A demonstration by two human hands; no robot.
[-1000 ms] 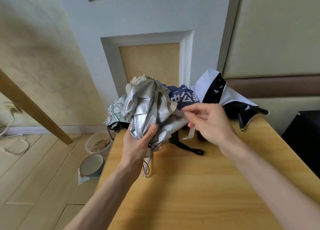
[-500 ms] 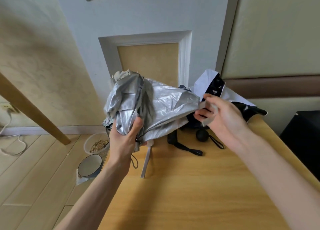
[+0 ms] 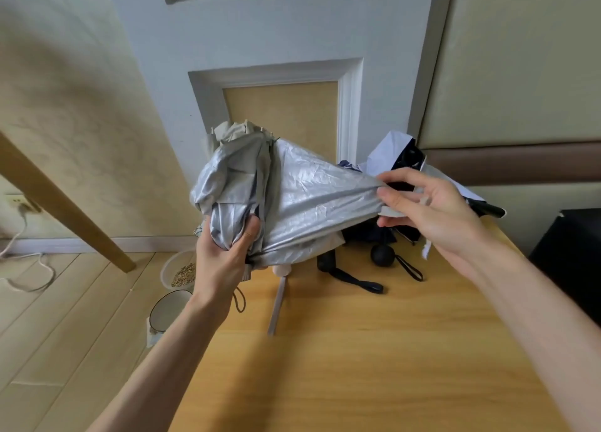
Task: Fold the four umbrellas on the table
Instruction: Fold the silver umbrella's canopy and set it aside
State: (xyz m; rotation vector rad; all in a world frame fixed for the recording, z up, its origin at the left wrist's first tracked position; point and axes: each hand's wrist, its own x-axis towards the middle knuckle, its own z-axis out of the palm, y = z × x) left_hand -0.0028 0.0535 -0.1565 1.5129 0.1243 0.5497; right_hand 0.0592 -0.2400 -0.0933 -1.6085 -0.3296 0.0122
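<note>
Left hand (image 3: 224, 259) grips the silver umbrella (image 3: 292, 203) bunched; right hand (image 3: 426, 210) pinches one panel edge taut. You're mid-pleating; next, wrap that panel around.

head cam | looks forward-down | close over table (image 3: 357, 366) | edges seemingly warped

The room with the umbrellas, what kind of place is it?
Probably a room in someone's home. There's a wooden table, a bowl of what looks like pet food on the plank floor, and a wall socket low down.
</note>
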